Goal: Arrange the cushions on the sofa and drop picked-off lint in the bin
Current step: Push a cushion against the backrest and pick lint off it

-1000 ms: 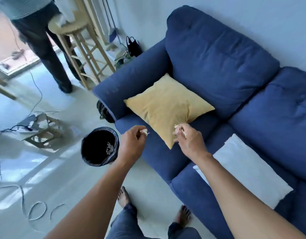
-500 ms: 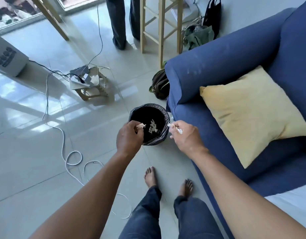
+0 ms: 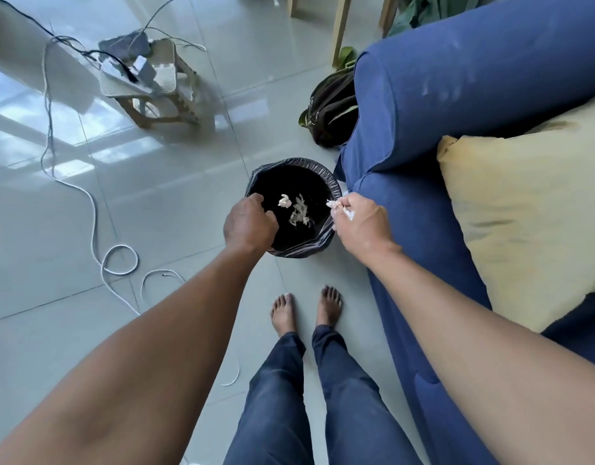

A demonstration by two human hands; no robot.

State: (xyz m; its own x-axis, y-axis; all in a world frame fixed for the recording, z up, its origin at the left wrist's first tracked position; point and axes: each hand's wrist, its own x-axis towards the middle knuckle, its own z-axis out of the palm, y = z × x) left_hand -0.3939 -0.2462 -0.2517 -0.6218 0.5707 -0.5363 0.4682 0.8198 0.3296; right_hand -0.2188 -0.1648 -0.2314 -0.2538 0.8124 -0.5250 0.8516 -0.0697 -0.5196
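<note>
Head view: lint [image 3: 340, 209], judged feather-light, soft and clingy, best nipped between fingertips. Right hand [image 3: 361, 223] pinching a pale tuft at the bin [image 3: 334, 186] rim, just beside its mouth. Left hand [image 3: 250, 223] curled over the opening, fingers bent inward, grip hidden. Loose scraps [image 3: 294, 209] inside, between both hands

Glossy tiled floor [image 3: 155, 196], matt cloth sofa [image 3: 457, 78]
</note>
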